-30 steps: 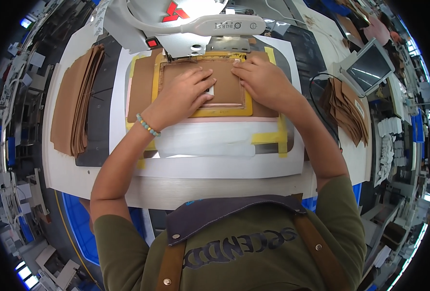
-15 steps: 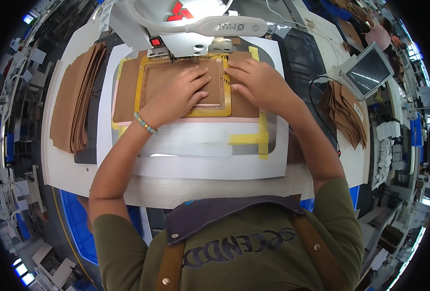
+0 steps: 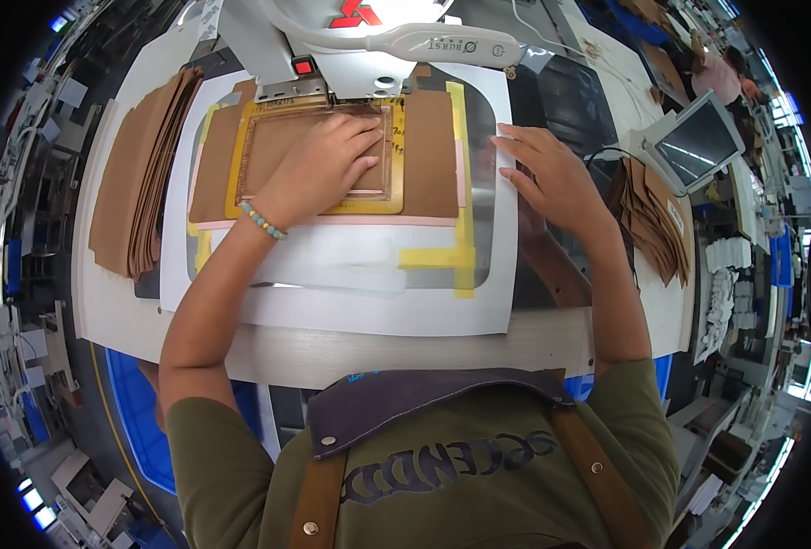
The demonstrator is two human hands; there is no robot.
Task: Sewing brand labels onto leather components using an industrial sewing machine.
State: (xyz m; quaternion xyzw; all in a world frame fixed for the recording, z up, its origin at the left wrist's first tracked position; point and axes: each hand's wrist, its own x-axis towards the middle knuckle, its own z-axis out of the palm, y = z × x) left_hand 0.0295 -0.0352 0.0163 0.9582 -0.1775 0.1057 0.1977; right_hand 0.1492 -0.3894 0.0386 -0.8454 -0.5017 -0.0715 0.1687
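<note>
My left hand lies with its fingers stretched out on a brown flat piece, inside a yellow rectangular frame. The frame rests on the brown piece, its far edge beneath the head of a sewing machine. Under both is a white sheet with a clear window and strips of yellow tape. At the right edge of that sheet is my right hand, fingers apart and holding nothing; whether its fingertips touch the sheet I cannot tell.
Stacks of brown pieces stand at the left and right of the table. A screen is at the right, by a dark cable. Below the table's left side sits a blue bin. Another person is far off at the right.
The white sheet, frame and brown piece have shifted left, my left hand along with them. My right hand has left the frame's right side and moved right to the sheet's edge.
</note>
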